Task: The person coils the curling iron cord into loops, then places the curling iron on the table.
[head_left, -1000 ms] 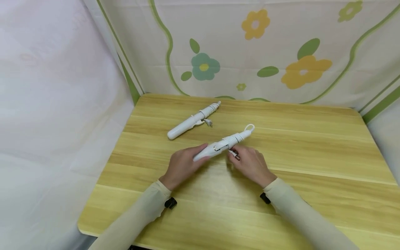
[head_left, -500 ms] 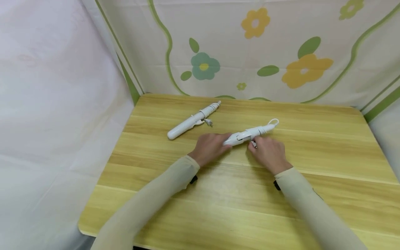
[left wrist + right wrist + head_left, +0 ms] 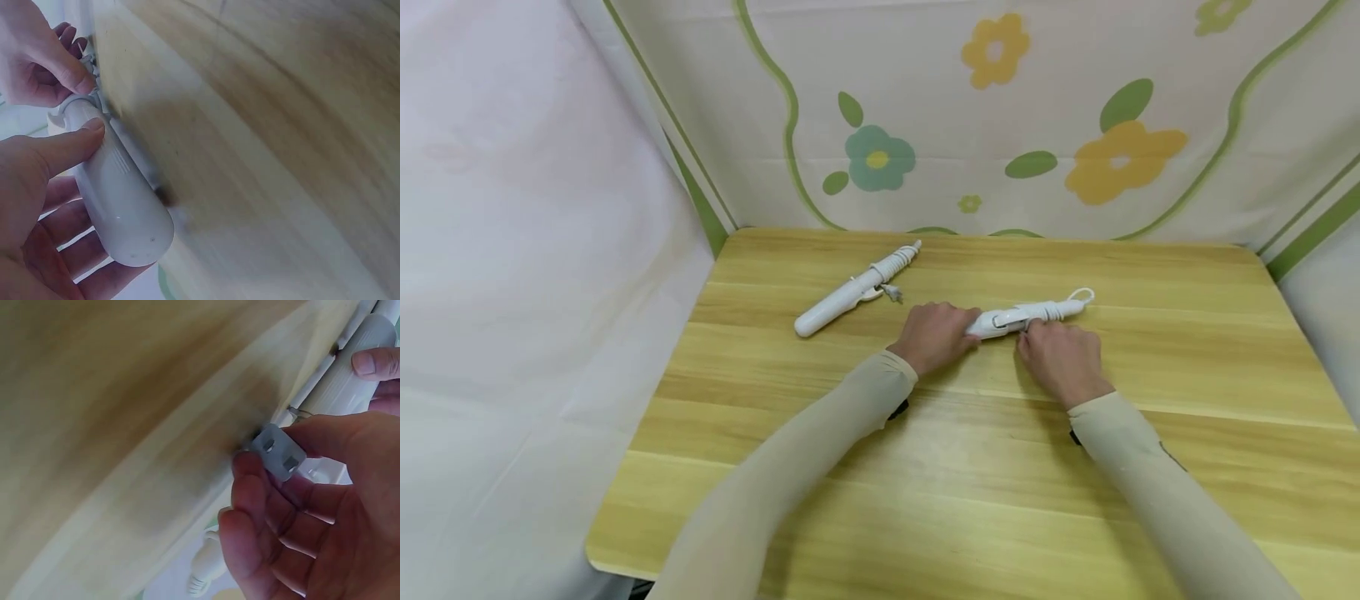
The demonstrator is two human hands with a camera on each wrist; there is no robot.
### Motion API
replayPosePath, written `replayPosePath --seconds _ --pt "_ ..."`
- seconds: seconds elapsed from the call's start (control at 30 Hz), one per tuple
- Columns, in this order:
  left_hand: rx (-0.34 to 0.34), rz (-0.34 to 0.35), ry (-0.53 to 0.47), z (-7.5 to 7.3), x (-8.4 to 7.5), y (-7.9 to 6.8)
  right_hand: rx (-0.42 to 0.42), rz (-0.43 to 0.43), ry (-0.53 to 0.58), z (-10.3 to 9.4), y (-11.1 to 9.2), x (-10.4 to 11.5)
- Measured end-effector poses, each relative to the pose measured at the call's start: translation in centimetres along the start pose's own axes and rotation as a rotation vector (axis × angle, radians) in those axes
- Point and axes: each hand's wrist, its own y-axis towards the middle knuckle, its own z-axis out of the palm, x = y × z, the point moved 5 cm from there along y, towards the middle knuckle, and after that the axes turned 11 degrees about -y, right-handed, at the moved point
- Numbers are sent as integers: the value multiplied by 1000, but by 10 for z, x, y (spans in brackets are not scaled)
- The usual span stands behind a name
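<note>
A white curling iron (image 3: 996, 323), its cord wound round the handle, lies slantwise low over the wooden table (image 3: 970, 483). My left hand (image 3: 934, 337) grips its thick rounded end, thumb on top and fingers underneath, as the left wrist view shows. Beside the middle of the iron is my right hand (image 3: 1063, 358), pinching the small grey-white plug (image 3: 279, 453) of the cord between thumb and fingers. At the far right end a loop of cord (image 3: 1082, 295) sticks out. A second white curling iron (image 3: 838, 304) rests on the table further left, cord wound and plug lying beside it.
A pale cloth with printed flowers (image 3: 880, 158) hangs right behind the table's back edge. White cloth (image 3: 535, 333) covers the left side.
Both hands have carried the curling iron to the right and toward the back of the table, turning it flatter across. The second curling iron stays in place.
</note>
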Motion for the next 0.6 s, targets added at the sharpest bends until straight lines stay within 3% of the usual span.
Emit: replayPosePath --seconds 0.37,0.5,0.6 --pt "20 -44 34 2 11 0 -10 45 69 6 4 -3" --pt "5 -39 21 2 15 -3 43 60 88 8 3 -5" --pt "-43 -42 -19 -9 22 -7 91 79 120 5 5 -11"
